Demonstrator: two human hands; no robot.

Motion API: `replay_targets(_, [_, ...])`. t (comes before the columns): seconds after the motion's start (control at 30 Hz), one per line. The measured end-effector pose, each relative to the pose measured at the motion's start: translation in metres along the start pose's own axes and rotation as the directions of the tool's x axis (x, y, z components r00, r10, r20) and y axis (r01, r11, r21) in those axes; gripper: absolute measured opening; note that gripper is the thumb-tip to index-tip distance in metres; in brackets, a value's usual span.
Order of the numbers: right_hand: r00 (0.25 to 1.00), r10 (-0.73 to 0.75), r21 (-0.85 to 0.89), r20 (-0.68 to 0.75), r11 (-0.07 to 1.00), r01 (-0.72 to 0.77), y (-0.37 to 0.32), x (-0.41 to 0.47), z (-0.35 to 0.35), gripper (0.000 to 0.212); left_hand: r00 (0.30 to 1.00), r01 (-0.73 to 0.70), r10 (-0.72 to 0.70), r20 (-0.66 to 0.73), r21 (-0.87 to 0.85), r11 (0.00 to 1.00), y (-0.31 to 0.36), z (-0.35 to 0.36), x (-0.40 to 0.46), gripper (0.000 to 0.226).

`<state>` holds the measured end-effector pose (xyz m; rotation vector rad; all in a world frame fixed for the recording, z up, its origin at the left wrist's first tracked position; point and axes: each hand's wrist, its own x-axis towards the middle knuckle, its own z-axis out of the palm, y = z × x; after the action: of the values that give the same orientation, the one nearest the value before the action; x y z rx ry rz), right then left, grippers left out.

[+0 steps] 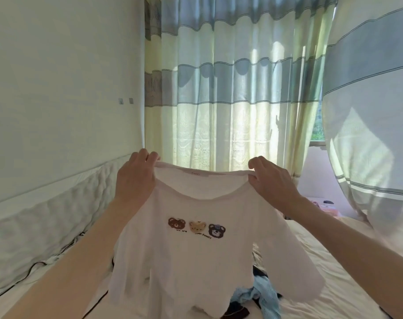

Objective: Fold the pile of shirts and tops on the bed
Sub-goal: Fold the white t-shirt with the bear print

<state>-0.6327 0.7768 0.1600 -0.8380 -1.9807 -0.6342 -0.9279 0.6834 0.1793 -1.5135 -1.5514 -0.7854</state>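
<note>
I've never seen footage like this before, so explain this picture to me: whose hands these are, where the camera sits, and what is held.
There is no machine here. A camera worn on a person's head looks forward and down, so the two arms are that person's own. The left hand and right hand each pinch a shoulder of a white top with three bear faces, holding it up above the bed. Under it lies a light blue garment beside dark clothes. Behind hang striped curtains.

Pale wall (58,77) left; sunlit striped curtains (230,93) ahead.
</note>
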Motion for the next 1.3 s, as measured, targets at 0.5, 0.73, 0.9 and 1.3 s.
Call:
replay_targets(0.5, [0.9, -0.435, -0.124, 0.005, 0.893, 0.432, 0.015, -0.015, 0.032, 0.045, 0.962, 0.255, -0.234, 0.138, -0.159, 0.954, -0.004, -0.003, -0.022, 0.025])
replay_targets(0.73, [0.904, 0.351, 0.507, 0.244, 0.749, -0.427, -0.017, -0.014, 0.03, 0.011, 0.914, 0.406, -0.369, 0.17, -0.427, 0.808, -0.001, -0.005, -0.021, 0.031])
replay_targets(0.9, [0.601, 0.366, 0.527, 0.71, 0.29, -0.799, -0.03, -0.008, 0.025, 0.013, 0.868, 0.478, -0.389, 0.308, -0.308, 0.823, -0.009, 0.002, -0.03, 0.032])
replay_targets(1.3, [0.806, 0.29, 0.328, 0.516, 0.802, -0.499, -0.034, -0.019, 0.026, 0.008, 0.819, 0.538, -0.425, 0.387, -0.257, 0.803, -0.011, -0.004, -0.05, 0.027])
